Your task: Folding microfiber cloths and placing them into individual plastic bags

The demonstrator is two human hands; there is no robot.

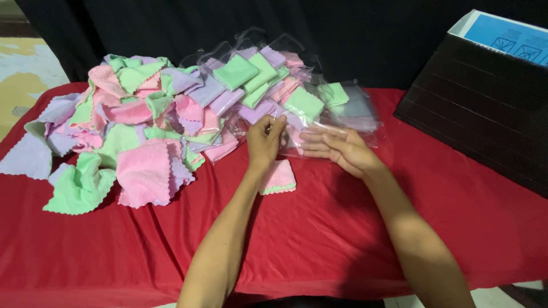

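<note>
Left hand: your left hand (264, 142) has fingertips pinched on the edge of a clear thin plastic sleeve (297, 137), closed on it.
Right hand: your right hand (337, 149) lies flat and open, fingers pointing left, under or against the same sleeve; I can't tell whether it grips anything.
Sleeve position: between both hands, right at the front edge of the pile of bagged cloths (268, 80). Long axis hard to read, the film is too transparent.
Folded cloth: small folded pink square microfibre cloth with green trim (278, 177) sits on the red tablecloth (319, 239), just below your left wrist, touching or nearly so. Left hand is the nearer one.
Loose pile: heap of unfolded pink, green and lilac cloths (120, 131) to your left, well apart from the hands.
Edges: black corrugated box with a blue-and-white flap (485, 108) to the far right, apart from the right forearm.
Open room: bare red cloth in front of you, between your forearms and out to the right.
</note>
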